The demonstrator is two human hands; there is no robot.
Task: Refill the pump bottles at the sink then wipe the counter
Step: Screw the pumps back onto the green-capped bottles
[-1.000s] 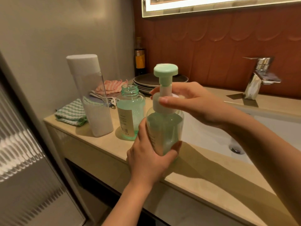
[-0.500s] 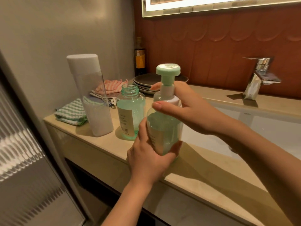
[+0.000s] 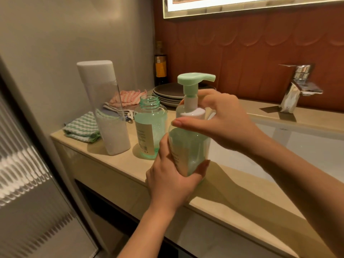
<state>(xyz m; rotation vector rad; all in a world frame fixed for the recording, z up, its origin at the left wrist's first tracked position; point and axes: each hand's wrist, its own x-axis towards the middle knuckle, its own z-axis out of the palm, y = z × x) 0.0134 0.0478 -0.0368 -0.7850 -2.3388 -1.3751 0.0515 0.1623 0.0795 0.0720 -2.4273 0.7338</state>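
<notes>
The right hand curls thumb and fingers round the white collar below the green pump head, a closed pinch suited to turning the thread. The left hand wraps closed round the lower body of the pump bottle and braces it upright against that torque. The pump bottle appears to rest near the front edge of the counter and holds pale green liquid. Whether the collar is being tightened or loosened cannot be told; tightening after a refill is the likelier step.

Just left of the pump bottle stands a second bottle, uncapped, a narrow gap apart. Further left stands a tall refill container, with folded cloths beyond it. A stack of plates lies behind the pump bottle. The sink basin opens to its right. Open room lies on that side; the open neck on the left and the counter's front edge are the limits to respect.
</notes>
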